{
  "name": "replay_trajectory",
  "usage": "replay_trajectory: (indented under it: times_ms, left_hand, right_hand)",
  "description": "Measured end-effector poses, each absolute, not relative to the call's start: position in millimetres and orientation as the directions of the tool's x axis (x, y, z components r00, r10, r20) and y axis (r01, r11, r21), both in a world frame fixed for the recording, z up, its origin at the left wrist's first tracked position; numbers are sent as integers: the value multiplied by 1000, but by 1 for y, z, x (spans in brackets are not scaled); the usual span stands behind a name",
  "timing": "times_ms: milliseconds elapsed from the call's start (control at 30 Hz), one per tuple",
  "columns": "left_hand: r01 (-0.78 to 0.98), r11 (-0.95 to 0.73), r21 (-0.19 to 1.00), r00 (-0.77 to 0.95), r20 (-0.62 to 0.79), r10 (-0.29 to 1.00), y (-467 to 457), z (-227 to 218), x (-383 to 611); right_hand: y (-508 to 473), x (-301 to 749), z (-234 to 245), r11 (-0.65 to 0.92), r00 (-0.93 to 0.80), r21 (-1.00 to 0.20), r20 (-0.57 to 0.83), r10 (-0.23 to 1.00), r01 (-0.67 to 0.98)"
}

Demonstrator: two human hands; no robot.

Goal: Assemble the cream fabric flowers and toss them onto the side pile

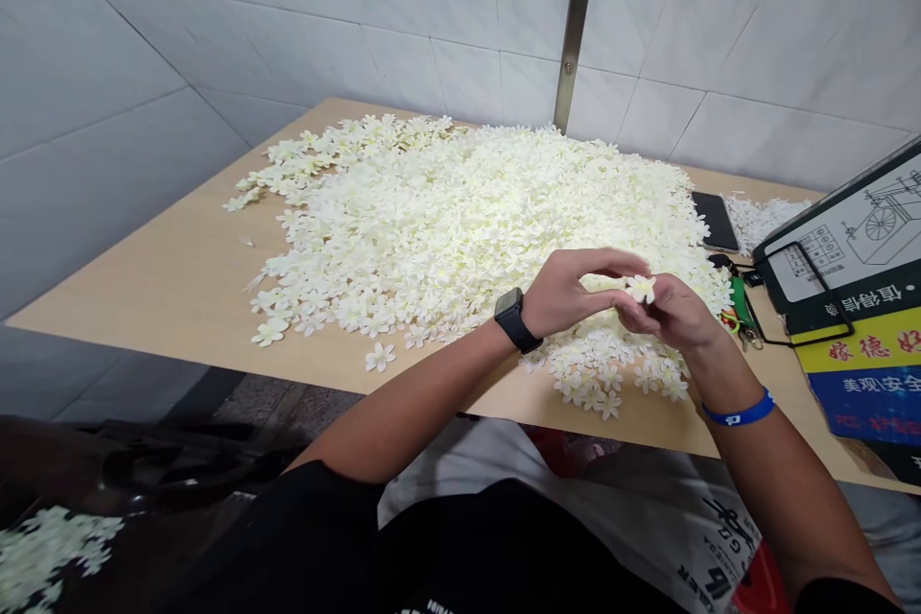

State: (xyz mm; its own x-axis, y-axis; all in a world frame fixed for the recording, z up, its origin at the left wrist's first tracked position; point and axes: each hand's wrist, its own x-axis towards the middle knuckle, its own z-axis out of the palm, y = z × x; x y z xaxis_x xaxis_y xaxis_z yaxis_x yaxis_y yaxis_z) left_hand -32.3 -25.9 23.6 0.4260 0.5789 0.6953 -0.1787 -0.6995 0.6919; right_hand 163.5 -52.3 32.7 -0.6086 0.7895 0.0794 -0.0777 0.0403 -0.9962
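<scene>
Held flower: One cream-white artificial-looking flower [640, 289], raised between the two hands over the front right of the heap.
Left hand: The watch-side left hand [576, 293] reaches in from the side, its fingers [620, 261] arched around the flower, with an opening behind the tips; whether they grip it cannot be told.
Right hand: The right hand [683, 312] meets it from the other side, fingers apparently pinched on the flower.
Step in hand: Judged to be two-handed handling of a single flower; the fine action is hidden by the fingers.
Next move: By judgement, it calls for one hand to steady the flower while the other works lightly, without creasing it.
Flower heap: A broad heap of similar flowers [460, 211] covers much of the bench [144, 259]; one loose flower [380, 357] lies near the front edge.
Printed box: The box [856, 326] at right bears the most legible writing: apparently 嫁德好 in red on yellow and 美观 and 安全 on blue. An inverted line seems to read 值得信赖; the red line under the blue wording is unclear. A wheeled device is drawn on its pale panel.
Clothing print: Grey trousers [720, 556] carry dark lettering, in part perhaps "UBER"; the black shirt [504, 547] shows cut-off white letters.
Wrist items: The black watch [513, 318] shows no readable brand; the blue wristband [741, 411] has a white mark, too small to read.
Phone: A dark phone [715, 221] lies beside the heap, no label visible.
</scene>
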Motion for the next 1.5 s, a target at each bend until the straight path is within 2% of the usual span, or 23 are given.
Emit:
replay_trajectory:
  times_ms: [167,300,367,433,533,600,800,867,967,1067,1167,1367,1500]
  left_hand:
    - [-183,-641,745,645,583,494,-24,19,-30]
    - [-114,-630,768,567,571,594,-27,17,-28]
    - [-7,-692,722,468,614,636,-26,14,-28]
    - [95,-772,629,399,686,608,-23,10,-29]
    - [151,-845,514,391,753,528,-19,6,-30]
    - [137,-855,501,427,749,507,-18,7,-31]
    - [-98,-721,686,627,605,491,-20,25,-35]
    - [-119,-630,768,623,551,555,-22,29,-36]
    - [-68,-508,858,524,464,714,-26,31,-36]
    - [-48,-496,867,424,467,776,-27,30,-36]
    - [-60,-509,859,376,491,786,-26,29,-35]
    - [-130,-452,882,319,469,824,-21,28,-32]
    - [-177,-385,906,320,423,848,-20,25,-32]
  right_hand:
    - [-51,166,25,45,-582,-997,74,809,-64]
    - [-51,159,24,86,-545,-993,114,830,-76]
    - [-51,155,24,88,-484,-993,113,868,-75]
    - [-52,151,24,93,-401,-993,115,909,-75]
    - [-54,147,24,124,-298,-991,136,945,-57]
    - [-54,148,23,138,-263,-989,145,954,-48]
    - [-50,158,19,60,-386,-993,96,917,-103]
    - [-50,157,17,65,-388,-994,93,917,-83]
    - [-51,151,17,17,-362,-995,53,931,-101]
    - [-54,145,19,-22,-342,-985,38,939,-171]
    - [-54,145,22,41,-286,-978,100,953,-203]
    - [-51,151,27,202,-280,-973,225,933,-107]
    - [-50,153,32,242,-230,-970,240,943,-20]
